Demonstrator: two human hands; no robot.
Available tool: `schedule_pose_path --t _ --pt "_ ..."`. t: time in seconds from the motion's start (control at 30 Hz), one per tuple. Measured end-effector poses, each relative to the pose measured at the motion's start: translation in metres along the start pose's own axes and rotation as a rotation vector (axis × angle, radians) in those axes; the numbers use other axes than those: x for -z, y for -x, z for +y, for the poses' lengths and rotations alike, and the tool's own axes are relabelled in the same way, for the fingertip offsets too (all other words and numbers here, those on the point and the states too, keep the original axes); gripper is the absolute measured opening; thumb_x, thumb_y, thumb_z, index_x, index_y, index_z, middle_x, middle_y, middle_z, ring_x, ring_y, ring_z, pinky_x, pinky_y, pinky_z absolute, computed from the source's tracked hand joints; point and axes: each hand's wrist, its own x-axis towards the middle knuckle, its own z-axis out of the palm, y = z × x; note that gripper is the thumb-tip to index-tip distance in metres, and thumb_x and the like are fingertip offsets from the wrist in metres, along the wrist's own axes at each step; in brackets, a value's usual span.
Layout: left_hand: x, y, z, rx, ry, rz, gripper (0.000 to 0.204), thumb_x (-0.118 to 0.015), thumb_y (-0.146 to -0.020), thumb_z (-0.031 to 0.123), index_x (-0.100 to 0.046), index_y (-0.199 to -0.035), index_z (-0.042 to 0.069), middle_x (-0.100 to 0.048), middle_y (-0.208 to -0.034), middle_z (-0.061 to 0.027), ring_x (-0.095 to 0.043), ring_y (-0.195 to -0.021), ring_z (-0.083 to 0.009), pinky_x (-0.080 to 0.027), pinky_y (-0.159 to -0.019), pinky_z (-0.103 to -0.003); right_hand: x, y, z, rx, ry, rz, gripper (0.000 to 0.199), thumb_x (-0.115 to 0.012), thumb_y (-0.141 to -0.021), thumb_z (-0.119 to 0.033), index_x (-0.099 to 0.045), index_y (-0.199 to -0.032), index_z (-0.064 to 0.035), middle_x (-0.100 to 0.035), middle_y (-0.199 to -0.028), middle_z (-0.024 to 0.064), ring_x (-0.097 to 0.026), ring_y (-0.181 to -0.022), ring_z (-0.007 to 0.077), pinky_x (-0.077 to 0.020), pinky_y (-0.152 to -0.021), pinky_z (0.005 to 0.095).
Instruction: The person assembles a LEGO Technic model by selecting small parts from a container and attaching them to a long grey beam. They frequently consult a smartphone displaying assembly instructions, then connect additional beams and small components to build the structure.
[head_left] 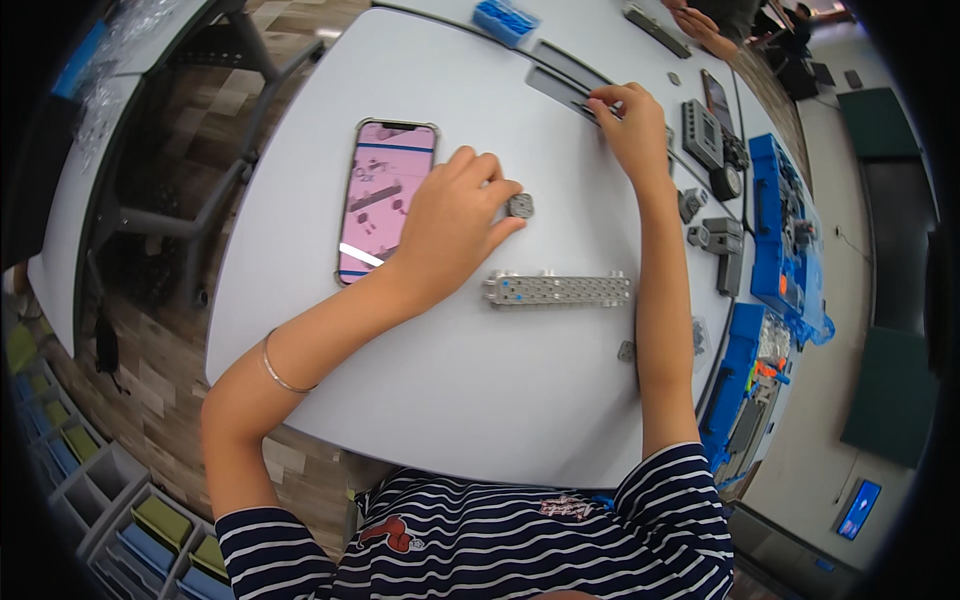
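My left hand (455, 225) is over the white table, its thumb and index finger closed on either side of a small grey plastic building piece (520, 206). Beside that wrist lies a phone (388, 190) whose pink screen shows pictures of building parts. My right hand (632, 125) reaches farther out, fingertips pinched together at a long grey slot (560, 90) in the tabletop; a thin dark bit shows at the fingers, too small to name. Between my arms rests a long grey assembly of perforated beams (558, 290) with pegs sticking out and a few blue dots.
Right of my right arm are a grey controller brick (702, 133), a black wheel (726, 182) and grey motor-like blocks (722, 240). Blue parts bins (775, 220) line the right edge. A blue packet (505, 22) lies far off, and another person's hand (705, 32) shows at far right.
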Motion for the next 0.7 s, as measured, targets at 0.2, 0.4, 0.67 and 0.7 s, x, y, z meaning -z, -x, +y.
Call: schedule_pose_path --t 0.2,0.4,0.67,0.7 --pt "-0.001 0.003 -0.002 0.036 0.010 -0.008 0.031 -0.089 -0.082 0.016 -0.079 -0.109 0.005 -0.064 -0.098 -0.0038 -0.058 -0.096 -0.0241 -0.052 -0.082 -0.037 -0.011 -0.003 0.003 -0.023 -0.056 -0.041 0.013 -0.080 -0.091 -0.015 -0.083 -0.098 -0.0047 -0.074 -0.097 0.0141 -0.069 -0.094 0.0311 -0.0544 -0.087 0.0424" --pt "0.000 0.001 -0.001 0.061 -0.005 -0.035 0.033 -0.089 -0.082 0.016 -0.079 -0.111 0.004 -0.064 -0.099 -0.0051 -0.058 -0.098 -0.0247 -0.052 -0.085 -0.038 -0.016 -0.002 0.016 -0.050 -0.104 -0.070 0.013 -0.079 -0.092 -0.014 -0.079 -0.099 -0.0028 -0.074 -0.101 0.0145 -0.067 -0.098 0.0313 -0.0530 -0.090 0.0428" --pt "0.005 0.000 -0.001 0.066 -0.012 -0.052 0.037 -0.090 -0.080 0.018 -0.079 -0.113 0.004 -0.063 -0.100 -0.0061 -0.058 -0.099 -0.0254 -0.051 -0.086 -0.039 0.009 0.001 -0.006 -0.007 -0.152 0.074 0.017 -0.075 -0.100 -0.015 -0.072 -0.106 0.0002 -0.074 -0.095 0.0088 -0.068 -0.085 0.0190 -0.0543 -0.079 0.0325" --pt "0.004 0.000 -0.002 0.063 -0.017 -0.049 0.037 -0.090 -0.080 0.018 -0.079 -0.112 0.004 -0.064 -0.100 -0.0060 -0.058 -0.099 -0.0253 -0.050 -0.086 -0.039 0.021 0.005 -0.012 -0.064 -0.264 0.031 0.016 -0.075 -0.101 -0.015 -0.072 -0.106 -0.0002 -0.074 -0.095 0.0069 -0.069 -0.085 0.0163 -0.0539 -0.077 0.0306"
